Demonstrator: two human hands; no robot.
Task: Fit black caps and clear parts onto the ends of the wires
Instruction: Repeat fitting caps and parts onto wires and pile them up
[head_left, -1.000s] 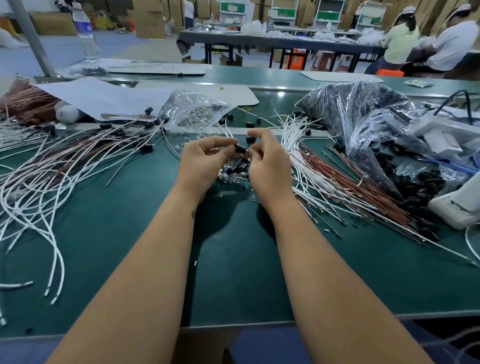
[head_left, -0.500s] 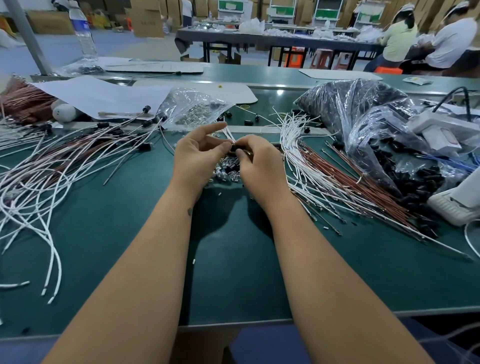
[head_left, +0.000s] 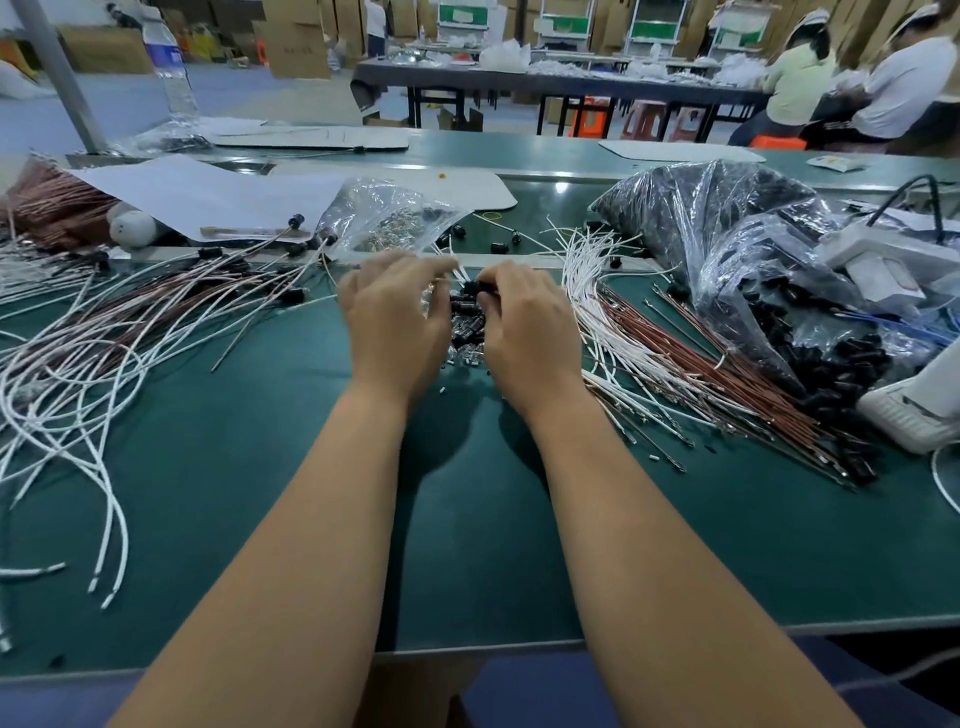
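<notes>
Both hands hover over a small heap of black caps and clear parts (head_left: 464, 335) in the middle of the green table (head_left: 467, 545). My right hand (head_left: 524, 322) pinches a black cap (head_left: 474, 287) at its fingertips. My left hand (head_left: 395, 322) lies beside it with its back up and its fingers stretched forward and blurred. A thin white wire end (head_left: 457, 271) shows at those fingertips, and whether they grip it is hidden. Bare white wires (head_left: 592, 291) and red-brown wires (head_left: 717, 384) fan out to the right. Capped wires (head_left: 135, 332) lie on the left.
A clear bag of small clear parts (head_left: 384, 223) lies just behind the hands. A large bag of black caps (head_left: 737, 249) and a white device (head_left: 883, 260) are on the right. White paper (head_left: 197, 197) and a water bottle (head_left: 169, 67) are at the back left. People sit at a far table.
Both hands dropped lower and forward, close over the heap. My left fingers went from a pinch against the right hand to a forward stretch. The right hand keeps a black cap.
</notes>
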